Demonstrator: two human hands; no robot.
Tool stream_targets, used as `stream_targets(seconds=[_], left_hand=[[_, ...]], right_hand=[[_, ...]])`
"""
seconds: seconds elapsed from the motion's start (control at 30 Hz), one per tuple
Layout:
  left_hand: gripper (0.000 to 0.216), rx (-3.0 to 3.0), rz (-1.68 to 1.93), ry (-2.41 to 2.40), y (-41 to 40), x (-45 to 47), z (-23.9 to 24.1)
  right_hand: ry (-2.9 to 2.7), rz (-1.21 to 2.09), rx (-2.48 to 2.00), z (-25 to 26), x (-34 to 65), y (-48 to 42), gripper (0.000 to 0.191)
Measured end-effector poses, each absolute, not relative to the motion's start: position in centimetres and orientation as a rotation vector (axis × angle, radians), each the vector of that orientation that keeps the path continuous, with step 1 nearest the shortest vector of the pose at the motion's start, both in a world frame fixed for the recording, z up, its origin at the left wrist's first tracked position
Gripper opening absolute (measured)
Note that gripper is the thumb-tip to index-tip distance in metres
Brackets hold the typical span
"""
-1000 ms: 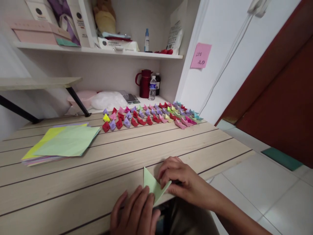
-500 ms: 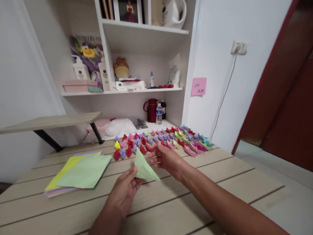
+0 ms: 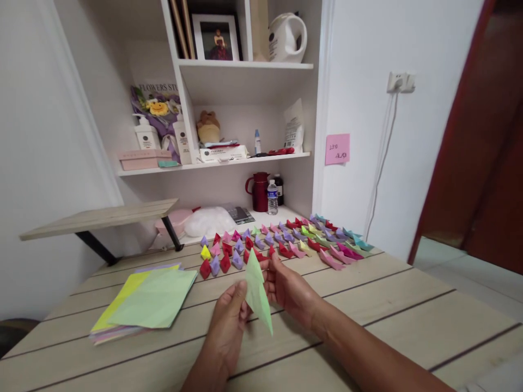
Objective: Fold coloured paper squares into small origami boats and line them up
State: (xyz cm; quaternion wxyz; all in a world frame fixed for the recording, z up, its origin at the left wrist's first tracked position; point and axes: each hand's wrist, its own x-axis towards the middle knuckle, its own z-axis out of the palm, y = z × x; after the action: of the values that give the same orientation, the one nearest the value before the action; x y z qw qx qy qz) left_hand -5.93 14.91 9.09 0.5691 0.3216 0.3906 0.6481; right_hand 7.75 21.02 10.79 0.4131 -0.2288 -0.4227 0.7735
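Observation:
A folded light green paper (image 3: 257,291) stands on edge in the air above the wooden table (image 3: 388,321), held between both hands. My left hand (image 3: 229,321) pinches its lower left side. My right hand (image 3: 288,288) grips its right side, fingers curled round the edge. Behind the hands, several small folded paper boats (image 3: 286,245) in red, purple, pink, green and yellow stand in rows on the table. A stack of flat coloured paper sheets (image 3: 149,299), green on top, lies to the left.
White shelves at the back hold a red jug (image 3: 259,191), a water bottle (image 3: 272,197), lotion bottles, a framed photo and a white kettle (image 3: 286,37). A raised wooden shelf (image 3: 102,216) juts over the table's left. A pink note (image 3: 337,148) is stuck on the wall.
The green paper went from the table's front edge up into the air. It has turned more upright, and my right hand has closed onto it. The view has tilted upward.

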Motion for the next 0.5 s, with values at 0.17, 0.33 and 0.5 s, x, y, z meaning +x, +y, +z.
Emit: stream_targets(seconds=[0.17, 0.33, 0.5], left_hand=[[0.046, 0.793, 1.526, 0.912, 15.5, -6.3, 8.7], [0.047, 0.807, 1.504, 0.919, 15.1, -6.1, 8.9], [0.048, 0.798, 1.479, 0.964, 14.9, -6.0, 9.0]], right_hand=[[-1.185, 1.911, -0.443, 11.1, 7.6, 20.1, 0.045], [-1.316, 1.799, -0.33, 11.8, 8.2, 19.6, 0.039], [-1.37, 1.717, -0.363, 12.4, 8.9, 19.7, 0.037]])
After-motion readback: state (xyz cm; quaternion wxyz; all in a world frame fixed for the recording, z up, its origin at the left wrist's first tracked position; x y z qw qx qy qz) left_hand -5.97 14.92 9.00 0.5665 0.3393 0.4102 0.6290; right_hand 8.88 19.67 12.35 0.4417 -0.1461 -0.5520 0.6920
